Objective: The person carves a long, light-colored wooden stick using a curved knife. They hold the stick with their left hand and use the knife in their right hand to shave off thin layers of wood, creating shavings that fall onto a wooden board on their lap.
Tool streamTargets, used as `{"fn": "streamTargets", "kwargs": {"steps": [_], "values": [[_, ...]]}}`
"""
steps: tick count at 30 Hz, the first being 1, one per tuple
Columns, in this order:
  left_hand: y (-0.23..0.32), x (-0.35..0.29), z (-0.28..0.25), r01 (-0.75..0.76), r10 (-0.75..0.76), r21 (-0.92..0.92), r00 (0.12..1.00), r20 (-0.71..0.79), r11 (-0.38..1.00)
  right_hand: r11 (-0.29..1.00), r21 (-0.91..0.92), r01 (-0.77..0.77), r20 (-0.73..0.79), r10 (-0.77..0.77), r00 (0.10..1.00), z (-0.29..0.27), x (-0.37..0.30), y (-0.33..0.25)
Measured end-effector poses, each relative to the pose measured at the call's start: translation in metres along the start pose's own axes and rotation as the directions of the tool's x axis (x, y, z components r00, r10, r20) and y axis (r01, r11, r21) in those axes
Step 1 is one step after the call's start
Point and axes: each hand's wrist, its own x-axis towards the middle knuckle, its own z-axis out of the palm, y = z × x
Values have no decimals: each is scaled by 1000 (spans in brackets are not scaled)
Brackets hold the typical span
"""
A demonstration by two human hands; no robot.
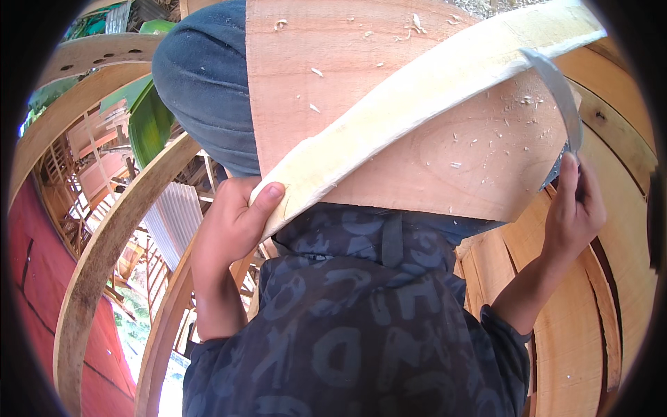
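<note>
A long, gently curved piece of pale wood (389, 104) runs from lower left to upper right across a flat wooden board (306, 55) on my lap. Its near end is gripped by my left hand (233, 219), with the thumb lying along the top. My right hand (578, 201) is closed around a knife with a curved blade (559, 94); its handle is mostly hidden by the fingers. The blade's tip meets the lower edge of the pale wood near its far end. Small shavings (417, 24) lie scattered on the board.
Curved wooden ribs (125, 236) arch up on my left, with gaps showing corrugated sheet (174, 215) and timber below. A red planked surface (42, 278) lies at far left. Wooden planks (556, 326) curve along my right. My bent knee (201, 83) stands beside the board.
</note>
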Motion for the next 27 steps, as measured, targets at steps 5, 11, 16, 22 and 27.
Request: {"fn": "streamTargets", "kwargs": {"steps": [5, 11, 16, 22, 27], "values": [[3, -1, 4, 14, -14, 5, 1000, -10, 1000, 976, 120, 182, 352, -213, 911, 13, -25, -48], [2, -3, 2, 28, -27, 46, 999, -31, 999, 980, 100, 171, 310, -194, 931, 21, -27, -44], [4, -5, 9, -9, 10, 12, 997, -79, 1000, 971, 66, 228, 295, -237, 926, 20, -24, -38], [5, -4, 7, 29, -30, -11, 998, -61, 1000, 974, 61, 220, 230, -228, 946, 21, -28, -36], [1, -3, 8, -3, 4, 14, 997, -76, 1000, 995, -66, 80, 154, -69, 986, 12, -22, -22]]}}
